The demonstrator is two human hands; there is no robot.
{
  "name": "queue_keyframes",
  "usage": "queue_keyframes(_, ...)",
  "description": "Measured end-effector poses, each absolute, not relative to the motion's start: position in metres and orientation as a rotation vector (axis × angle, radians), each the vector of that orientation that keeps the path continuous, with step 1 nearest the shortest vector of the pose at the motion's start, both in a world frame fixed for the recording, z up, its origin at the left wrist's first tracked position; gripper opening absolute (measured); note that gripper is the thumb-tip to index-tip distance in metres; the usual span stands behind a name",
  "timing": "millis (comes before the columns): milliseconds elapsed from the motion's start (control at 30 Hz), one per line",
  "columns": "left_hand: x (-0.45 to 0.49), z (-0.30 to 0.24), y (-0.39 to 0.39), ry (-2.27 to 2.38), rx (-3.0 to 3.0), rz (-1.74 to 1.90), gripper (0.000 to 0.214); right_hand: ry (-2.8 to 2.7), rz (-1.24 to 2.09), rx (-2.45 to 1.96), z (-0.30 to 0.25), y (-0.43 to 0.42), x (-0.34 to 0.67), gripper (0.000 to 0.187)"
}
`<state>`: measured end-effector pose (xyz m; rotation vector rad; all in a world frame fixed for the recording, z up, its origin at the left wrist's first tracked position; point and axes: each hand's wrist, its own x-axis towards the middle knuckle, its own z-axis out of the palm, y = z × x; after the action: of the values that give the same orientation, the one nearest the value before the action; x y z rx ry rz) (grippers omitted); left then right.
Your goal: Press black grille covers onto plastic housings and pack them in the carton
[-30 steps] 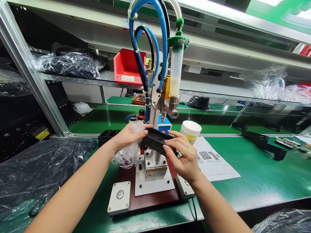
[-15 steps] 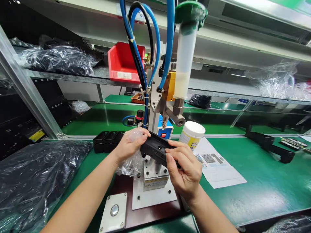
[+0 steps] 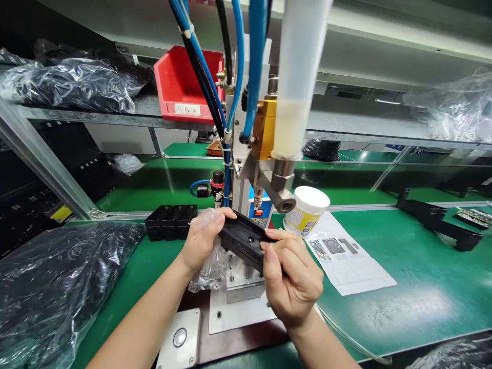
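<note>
Between my two hands is a black plastic housing (image 3: pixel 246 240), a long shallow tray-like part with a small round hole in its floor. My left hand (image 3: pixel 205 238) is closed on its left end, and a crumpled clear plastic bag (image 3: pixel 211 269) hangs from the same hand. The fingers and thumb of my right hand (image 3: pixel 294 274) pinch the right end, covering it. The part is tilted, in front of and below the nozzle (image 3: pixel 258 197) of a dispensing machine (image 3: pixel 265 130). A large syringe (image 3: pixel 294 102) with pale material is mounted on this machine.
Several black housings (image 3: pixel 171 223) stand at the left, behind a big plastic bag (image 3: pixel 65 287). A white tub (image 3: pixel 307 210) and a printed sheet (image 3: pixel 346 256) are at the right, with a black bracket (image 3: pixel 438 220) beyond. A button box (image 3: pixel 180 337) sits in front; a red bin (image 3: pixel 188 87) is above.
My view has moved closer to the machine, which looks larger. Both hands still hold the black housing, its tilt slightly changed.
</note>
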<state>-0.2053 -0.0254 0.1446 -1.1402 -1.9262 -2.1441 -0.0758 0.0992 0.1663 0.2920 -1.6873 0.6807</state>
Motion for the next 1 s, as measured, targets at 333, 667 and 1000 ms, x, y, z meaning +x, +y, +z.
queue_keyframes(333, -0.212, 0.161, -0.044, -2.079, -1.217, -2.362, 0.063, -1.796, 0.764, 0.268, 0.158, 0.109, -0.061, 0.024)
queue_keyframes(667, -0.211, 0.159, -0.041, -2.189, -1.167, -2.36, 0.09, -1.894, 1.45, 0.125, 0.164, 0.114, -0.053, 0.036)
queue_keyframes(1000, -0.136, 0.15, -0.107, -2.109, -0.896, -2.398, 0.093, -1.893, 1.618, 0.304, 0.169, 0.082, -0.002, 0.044)
